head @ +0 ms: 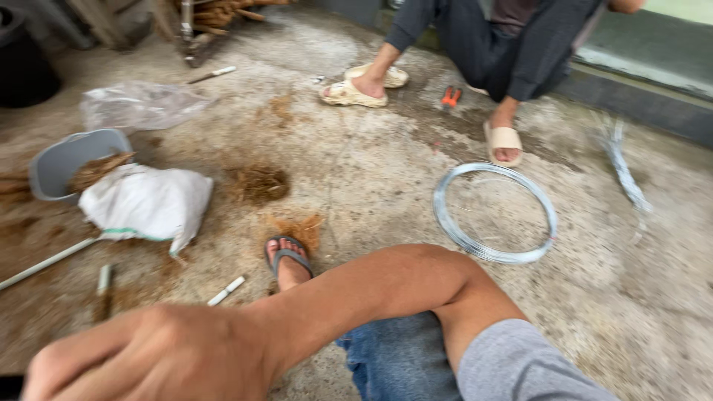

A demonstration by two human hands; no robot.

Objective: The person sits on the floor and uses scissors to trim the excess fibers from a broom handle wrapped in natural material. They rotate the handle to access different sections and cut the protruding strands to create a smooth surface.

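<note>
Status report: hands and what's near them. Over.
Right hand low left, blurred, grip unclear; left hand out of view. Nearest: small white stick on floor. Wire coil lies apart, beyond the forearm.

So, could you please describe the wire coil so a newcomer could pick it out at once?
Start at the concrete floor, in front of the seated person's sandalled foot. The wire coil lies flat there, a silvery open ring, unlike the loose wire strand to its right.
</note>
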